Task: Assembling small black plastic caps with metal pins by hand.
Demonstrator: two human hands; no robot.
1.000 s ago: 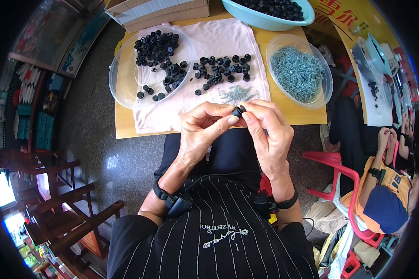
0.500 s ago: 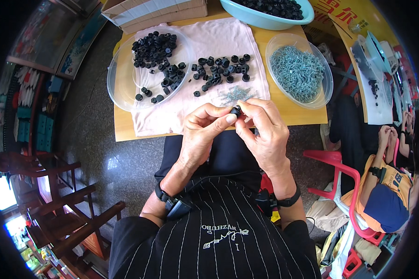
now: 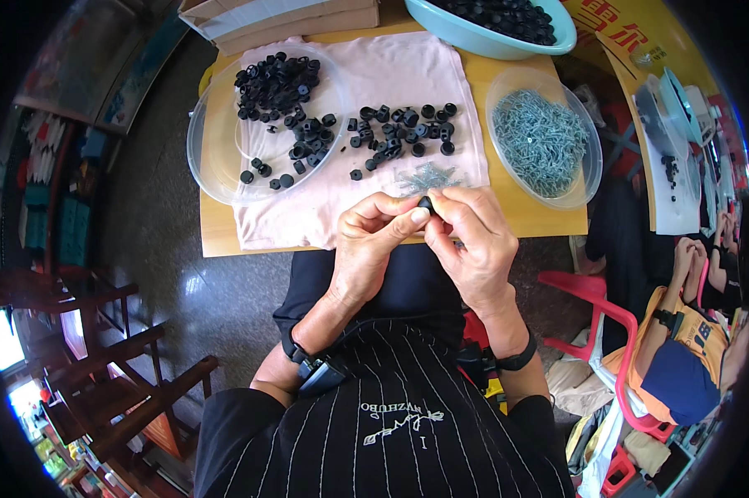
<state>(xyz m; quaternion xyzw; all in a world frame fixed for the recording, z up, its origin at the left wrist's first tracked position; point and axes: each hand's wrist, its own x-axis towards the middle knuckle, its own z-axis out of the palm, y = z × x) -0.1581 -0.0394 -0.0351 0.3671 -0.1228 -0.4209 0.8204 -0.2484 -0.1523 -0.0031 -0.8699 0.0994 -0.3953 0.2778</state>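
Just beyond the table's near edge, a small black plastic part (image 3: 425,204) is pinched between the fingertips of both hands. My left hand (image 3: 368,242) grips it with thumb and forefinger from the left. From the right, my right hand (image 3: 477,241) has its fingertips closed on the same part; whether a screw is also in them is hidden. Right behind my fingers a small heap of silver screws (image 3: 428,177) lies on the pale pink cloth (image 3: 287,226). Farther back on the cloth, several loose black plastic parts (image 3: 409,120) are scattered.
A clear round tray (image 3: 211,170) at left holds many black parts. On the right stands a clear tub (image 3: 591,173) of screws. A cardboard box (image 3: 291,18) and a light-blue basin (image 3: 474,41) of black parts stand at the back. Another person sits far right, beside a red chair (image 3: 619,319).
Both hands still pinch the black part, which has turned slightly between the fingertips. The whole view has shifted a little.
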